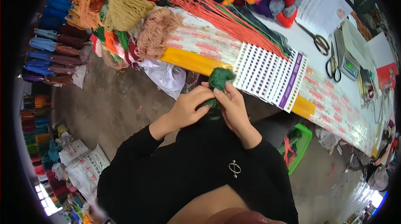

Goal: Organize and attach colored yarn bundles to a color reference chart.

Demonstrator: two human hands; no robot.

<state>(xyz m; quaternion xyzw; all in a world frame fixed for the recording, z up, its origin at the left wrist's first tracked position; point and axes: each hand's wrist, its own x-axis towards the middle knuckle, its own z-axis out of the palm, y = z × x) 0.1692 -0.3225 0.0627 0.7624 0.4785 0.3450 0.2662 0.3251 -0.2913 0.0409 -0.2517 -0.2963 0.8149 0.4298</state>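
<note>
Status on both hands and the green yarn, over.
Left hand, right hand both gripping green yarn. Yarn bunched up. White dotted card to the right, nothing visibly blocking.

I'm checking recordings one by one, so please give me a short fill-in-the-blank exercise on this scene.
The left hand and right hand both hold ____ yarn.
Beside the scale lie ____ pairs of scissors.
The dotted white card bears one broad ____ band.

Missing words: green; two; purple.

Before you, a table (342,113) slants over a grey-brown floor (108,94); a window (47,199) glares at lower left, and light (rather harsh) gleams off the floor at lower right.
</note>
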